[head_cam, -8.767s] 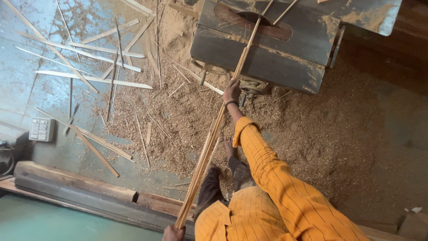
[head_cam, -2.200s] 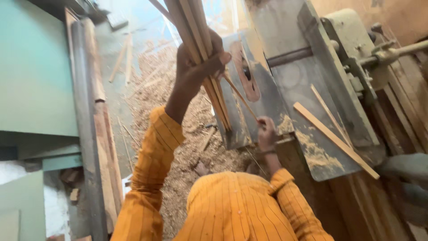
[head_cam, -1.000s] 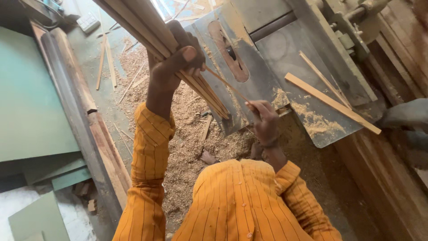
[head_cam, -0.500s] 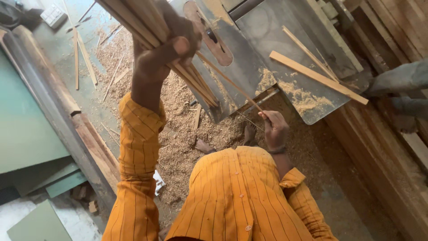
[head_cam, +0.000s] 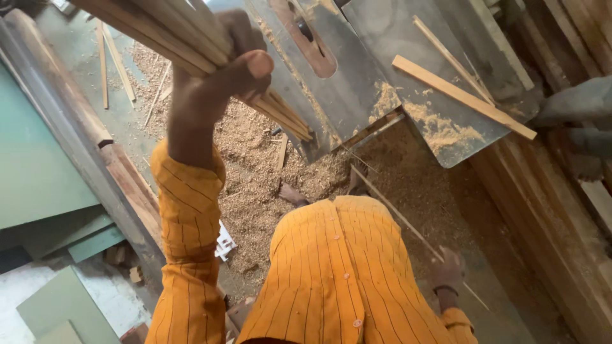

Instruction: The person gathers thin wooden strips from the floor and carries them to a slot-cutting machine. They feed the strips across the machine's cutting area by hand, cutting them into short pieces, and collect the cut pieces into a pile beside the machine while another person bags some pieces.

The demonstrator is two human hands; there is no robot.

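Observation:
My left hand (head_cam: 220,79) is raised high and closed around a bundle of thin wooden strips (head_cam: 172,32) that runs from the upper left down toward the saw table. My right hand (head_cam: 449,271) is low at my right side, gripping one long thin wooden stick (head_cam: 392,210) that slants up to the left toward the table's edge. I wear an orange striped shirt (head_cam: 331,274). The grey metal saw table (head_cam: 370,83) stands in front of me, dusted with sawdust.
Two wooden slats (head_cam: 462,95) lie on the table top. Sawdust (head_cam: 255,165) covers the floor, with loose sticks (head_cam: 105,54) at upper left. Long timbers (head_cam: 70,134) and green panels (head_cam: 38,172) lie at left; stacked planks (head_cam: 561,210) at right.
My right hand has dropped from the table's edge down to my side, drawing the single stick back with it. My left hand keeps the bundle raised; the view has swung.

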